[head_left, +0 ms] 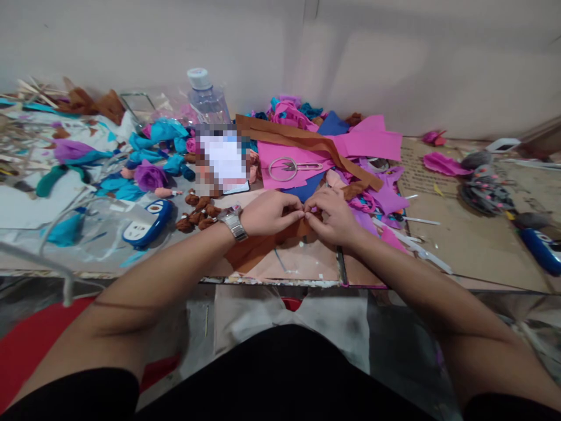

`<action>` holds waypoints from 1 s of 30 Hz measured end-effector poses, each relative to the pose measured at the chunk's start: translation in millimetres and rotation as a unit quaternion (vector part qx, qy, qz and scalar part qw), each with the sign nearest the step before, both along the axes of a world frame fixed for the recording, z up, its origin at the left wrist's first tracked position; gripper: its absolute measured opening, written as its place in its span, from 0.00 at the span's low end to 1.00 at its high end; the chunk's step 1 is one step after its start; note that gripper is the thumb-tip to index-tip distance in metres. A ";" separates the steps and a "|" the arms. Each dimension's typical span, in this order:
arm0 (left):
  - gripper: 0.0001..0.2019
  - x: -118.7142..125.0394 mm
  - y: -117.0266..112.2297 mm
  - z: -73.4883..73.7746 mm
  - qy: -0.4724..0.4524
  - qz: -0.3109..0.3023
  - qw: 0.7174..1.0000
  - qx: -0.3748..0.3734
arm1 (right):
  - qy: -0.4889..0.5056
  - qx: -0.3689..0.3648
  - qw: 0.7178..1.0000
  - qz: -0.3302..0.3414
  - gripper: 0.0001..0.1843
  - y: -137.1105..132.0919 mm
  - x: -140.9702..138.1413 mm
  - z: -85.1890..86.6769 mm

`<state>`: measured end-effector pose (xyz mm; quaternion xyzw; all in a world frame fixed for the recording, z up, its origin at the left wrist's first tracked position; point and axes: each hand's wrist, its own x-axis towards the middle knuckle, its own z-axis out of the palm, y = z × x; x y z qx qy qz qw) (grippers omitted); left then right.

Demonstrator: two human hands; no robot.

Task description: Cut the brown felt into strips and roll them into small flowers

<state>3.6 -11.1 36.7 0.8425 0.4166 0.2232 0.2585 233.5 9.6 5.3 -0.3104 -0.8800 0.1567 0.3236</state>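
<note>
My left hand (278, 213), with a metal watch at its wrist, and my right hand (331, 215) meet fingertip to fingertip above the front of the table. Both pinch the edge of brown crepe paper (256, 252), which spreads below and to the left of the fingers. The exact fold between the fingertips is hidden. Just beyond the hands lie small thread scissors (287, 168) on pink paper (272, 149). Left of my left wrist sits a cluster of brown crepe paper balls (199, 211).
A long brown strip (302, 133) crosses the coloured paper pile. Farther left are a clear bottle (210, 108), a blue-and-white power strip (149, 223) and blue and purple paper flowers (150, 174). White sticks (421, 254) lie right, near a dark pincushion-like object (486, 190).
</note>
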 end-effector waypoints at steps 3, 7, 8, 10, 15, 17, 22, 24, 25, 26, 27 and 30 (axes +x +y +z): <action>0.12 0.5 -0.3 0.4 -0.011 -0.006 1.000 -0.014 | -0.003 0.000 1.000 0.002 0.01 -0.3 -0.6 -0.1; 0.11 0.9 -1.1 -0.1 -0.007 -0.004 1.000 -0.015 | -0.005 -0.006 1.000 0.001 0.02 -1.4 -1.0 0.7; 0.11 1.0 -1.3 -0.2 -0.005 -0.004 1.000 -0.014 | -0.006 -0.007 1.000 0.000 0.03 -1.6 -1.1 0.7; 0.10 1.0 -1.6 -0.5 -0.001 -0.004 1.000 -0.012 | -0.009 -0.008 1.000 -0.002 0.03 -1.9 -1.1 0.5; 0.10 1.4 -1.9 -2.7 0.022 0.002 1.000 0.014 | -0.015 -0.001 1.000 0.004 0.02 -1.4 -0.7 -0.6; 0.10 1.8 -1.7 -4.5 0.036 0.000 0.999 0.036 | -0.018 -0.001 1.000 0.004 0.03 -1.2 -0.6 -0.5; 0.10 2.8 -0.5 -8.0 0.059 -0.020 0.995 0.083 | -0.024 -0.003 1.000 0.004 0.02 -0.9 -1.2 -0.6; 0.10 2.9 -0.1 -8.2 0.068 -0.024 0.993 0.089 | -0.026 -0.008 1.000 0.006 0.02 -0.8 -1.4 -1.0; 0.10 2.9 0.0 -8.1 0.073 -0.025 0.993 0.092 | -0.028 -0.010 1.000 0.007 0.02 -0.8 -1.5 -1.3; 0.10 2.9 0.2 -8.0 0.079 -0.025 0.992 0.094 | -0.029 -0.011 0.999 0.008 0.02 -0.8 -1.5 -1.5; 0.10 2.8 0.3 -7.9 0.085 -0.025 0.992 0.095 | -0.029 -0.012 0.999 0.009 0.02 -0.7 -1.5 -1.8; 0.10 2.7 0.8 -8.3 0.093 -0.028 0.991 0.097 | -0.029 -0.013 0.999 0.009 0.02 -0.4 -1.3 -2.5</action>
